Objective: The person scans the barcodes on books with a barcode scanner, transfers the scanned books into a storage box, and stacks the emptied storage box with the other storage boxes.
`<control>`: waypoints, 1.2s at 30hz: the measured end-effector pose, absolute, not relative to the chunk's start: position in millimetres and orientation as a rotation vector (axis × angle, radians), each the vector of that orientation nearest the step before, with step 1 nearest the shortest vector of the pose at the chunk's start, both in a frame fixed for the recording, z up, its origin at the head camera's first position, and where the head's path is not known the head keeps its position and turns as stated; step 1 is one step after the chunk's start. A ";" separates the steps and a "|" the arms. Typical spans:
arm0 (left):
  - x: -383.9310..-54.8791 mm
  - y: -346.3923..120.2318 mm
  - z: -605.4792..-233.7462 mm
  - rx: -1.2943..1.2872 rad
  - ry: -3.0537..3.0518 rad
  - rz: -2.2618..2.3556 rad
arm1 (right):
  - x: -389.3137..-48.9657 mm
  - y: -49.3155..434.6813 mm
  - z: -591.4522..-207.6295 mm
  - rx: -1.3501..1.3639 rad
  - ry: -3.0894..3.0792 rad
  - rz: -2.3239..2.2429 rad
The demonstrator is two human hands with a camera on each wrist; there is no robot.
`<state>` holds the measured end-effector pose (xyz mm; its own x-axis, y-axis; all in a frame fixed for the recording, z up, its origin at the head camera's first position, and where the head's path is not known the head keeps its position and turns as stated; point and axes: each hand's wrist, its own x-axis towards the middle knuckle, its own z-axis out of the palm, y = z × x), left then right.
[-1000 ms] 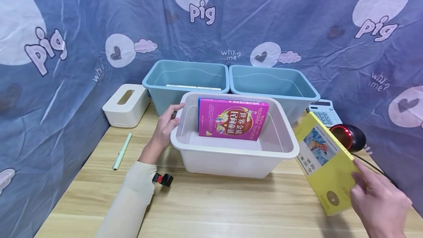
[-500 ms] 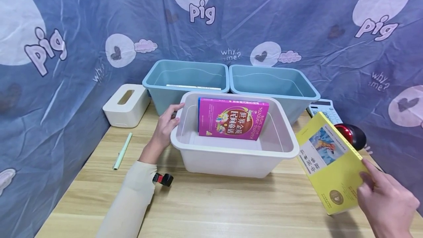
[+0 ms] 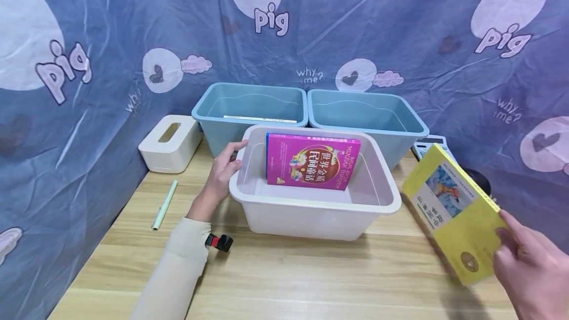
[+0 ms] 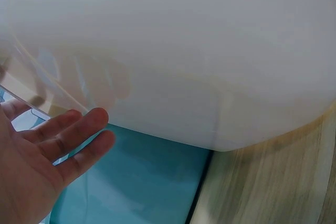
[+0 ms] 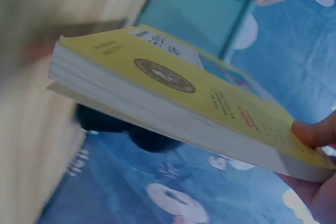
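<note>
On the wooden table stands a white plastic bin. A pink book leans inside it, with a blue edge showing behind. My left hand touches the bin's left rim, and in the left wrist view its fingers lie relaxed beside the outer wall. To the right of the bin, my right hand pinches a yellow book by one corner, tilted above the table. The right wrist view shows the thumb on the cover and other fingers underneath.
Two blue bins stand side by side behind the white one; the left holds a white-edged item. A tissue box and a green pen lie left. A calculator and a dark mouse-like object are partly hidden by the yellow book.
The yellow book, in my right hand, has moved to the right and now covers more of the dark object. My left hand stays at the bin's rim.
</note>
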<state>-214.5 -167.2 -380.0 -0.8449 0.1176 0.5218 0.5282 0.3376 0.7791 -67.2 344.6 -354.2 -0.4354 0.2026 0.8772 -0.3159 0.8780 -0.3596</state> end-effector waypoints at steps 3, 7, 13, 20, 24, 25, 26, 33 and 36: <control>-214.5 -169.6 -380.0 -0.562 -2.242 -1.502 | -73.0 339.1 -337.8 0.159 -1.919 0.651; -214.3 -171.8 -380.2 -0.555 -2.249 -1.493 | -87.3 328.2 -306.3 0.244 -1.867 0.751; -214.9 -174.2 -381.5 -0.552 -2.238 -1.487 | -111.2 295.1 -252.1 0.344 -1.867 0.826; -214.8 -176.5 -383.2 -0.560 -2.221 -1.480 | -169.1 240.4 -215.6 0.485 -1.751 0.676; -214.5 -175.8 -383.8 -0.568 -2.210 -1.479 | -202.7 209.4 -202.4 0.622 -1.783 0.694; -214.5 -175.2 -383.5 -0.571 -2.205 -1.480 | -210.6 201.1 -199.9 0.660 -1.788 0.696; -214.6 -174.5 -383.4 -0.574 -2.201 -1.478 | -218.4 193.0 -197.9 0.696 -1.794 0.696; -217.3 -167.8 -383.5 -0.604 -2.192 -1.462 | -275.7 146.6 -199.1 0.918 -1.833 0.591; -216.6 -165.3 -382.3 -0.609 -2.196 -1.465 | -294.7 130.9 -203.9 0.939 -1.893 0.559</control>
<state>-216.6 -165.3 -382.3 -0.8118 0.1211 0.5713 0.5740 0.3457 0.7424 -294.7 130.9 -203.9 -0.2859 -0.3779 0.8806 -0.7959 0.6054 0.0014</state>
